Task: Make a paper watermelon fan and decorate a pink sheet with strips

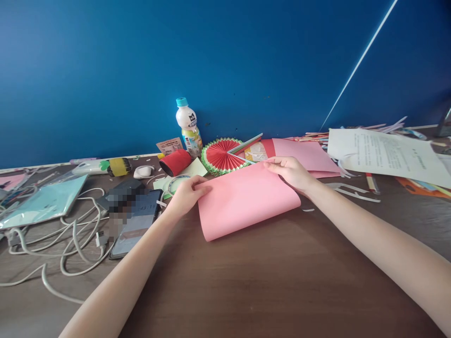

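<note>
A sheet of pink paper (248, 199) is bent over on itself, with a rounded bend along its near side. My left hand (188, 195) pinches its left corner between thumb and fingers. At the upper right edge, my right hand (287, 170) is closed on the paper in the same way. Just behind the sheet lies a round pleated paper fan (225, 157), red inside with a green and white rim. More pink paper (305, 155) lies beyond my right hand. Whatever is beneath the bent sheet is hidden.
A white bottle with a teal cap (188, 124) stands by the blue wall, near a red rolled piece (175, 162). To the left are a phone (136, 230), tangled white cables (75, 234) and a light blue packet (45, 202). Printed paper (391, 155) and paper strips lie at right.
</note>
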{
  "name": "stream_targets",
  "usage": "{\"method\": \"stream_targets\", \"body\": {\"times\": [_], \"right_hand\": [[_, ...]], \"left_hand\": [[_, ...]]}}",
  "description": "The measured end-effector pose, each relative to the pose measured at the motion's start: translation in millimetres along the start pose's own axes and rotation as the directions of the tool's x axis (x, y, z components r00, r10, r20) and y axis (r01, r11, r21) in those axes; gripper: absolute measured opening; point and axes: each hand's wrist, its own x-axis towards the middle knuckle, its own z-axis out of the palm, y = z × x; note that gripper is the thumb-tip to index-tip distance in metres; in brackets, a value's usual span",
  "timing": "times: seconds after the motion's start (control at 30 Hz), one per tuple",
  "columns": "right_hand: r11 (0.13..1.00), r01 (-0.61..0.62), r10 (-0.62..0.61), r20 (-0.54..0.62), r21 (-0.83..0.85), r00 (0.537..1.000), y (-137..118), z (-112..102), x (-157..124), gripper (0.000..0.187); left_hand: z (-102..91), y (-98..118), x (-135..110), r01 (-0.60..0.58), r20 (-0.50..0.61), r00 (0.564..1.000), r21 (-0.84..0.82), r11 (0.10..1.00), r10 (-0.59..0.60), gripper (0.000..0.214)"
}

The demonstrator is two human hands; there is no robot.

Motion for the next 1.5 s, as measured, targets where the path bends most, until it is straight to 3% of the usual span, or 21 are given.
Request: {"method": "stream_targets", "body": {"times": [0.2,0.33,0.93,1.5], "right_hand": [[0.999,0.004,-0.001,-0.059,0.039,0.998,11.0,-6.0,4.1,0.034],[0.997,0.016,-0.012,-0.055,0.075,0.998,16.0,-5.8,6.6,0.036],[0.977,0.003,0.007,-0.048,0.215,0.999,17.8,-4.8,7.3,0.026],[0.983,0.007,-0.003,-0.025,0.185,1.0,19.0,-4.4,7.5,0.027]], "left_hand": [[2.0,-1.6,0.9,0.109,0.019,0.994,-0.401,0.909,-0.111,0.043],[2.7,-0.7,0.9,0.098,-0.023,0.991,-0.524,0.846,-0.129,0.037],[4.1,-1.0,1.9,0.071,-0.064,0.989,-0.573,0.816,-0.131,0.031],[4.7,0.0,1.5,0.074,-0.077,0.986,-0.579,0.812,-0.145,0.029]]}}
